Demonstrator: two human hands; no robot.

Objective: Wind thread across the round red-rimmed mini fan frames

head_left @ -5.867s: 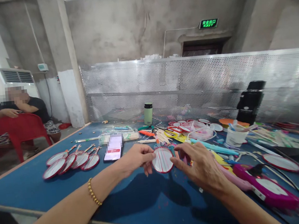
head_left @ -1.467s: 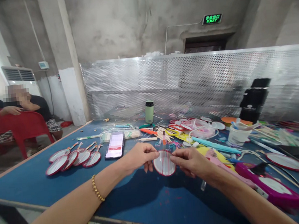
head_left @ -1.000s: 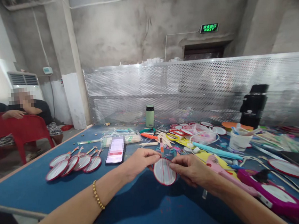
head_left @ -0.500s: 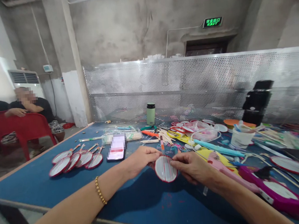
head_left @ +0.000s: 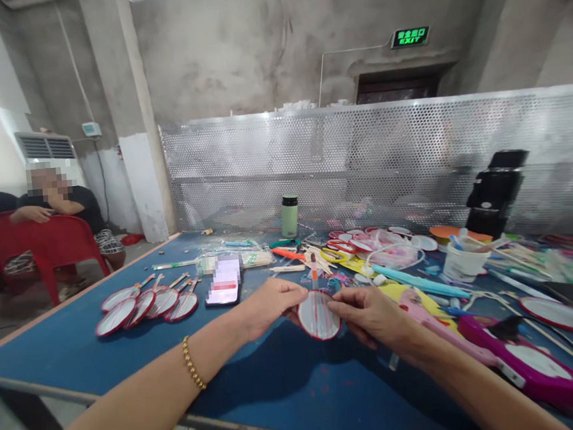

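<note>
The left hand (head_left: 277,303) and the right hand (head_left: 368,311) pinch opposite edges of a round white disc with a thin red rim (head_left: 320,319), held between them, with a black-edged rectangular phone (head_left: 224,284) beyond the left hand and a pink plastic tool (head_left: 420,317) just beside the right.

Bears, on a blue tabletop (head_left: 65,328), a phone (head_left: 223,282), overlapping red-rimmed discs (head_left: 162,303) left of it, a green bottle (head_left: 290,218).

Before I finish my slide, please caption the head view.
Left fingers and right fingers hold a red-rimmed disc above a blue table; similar discs lie nearby.
</note>
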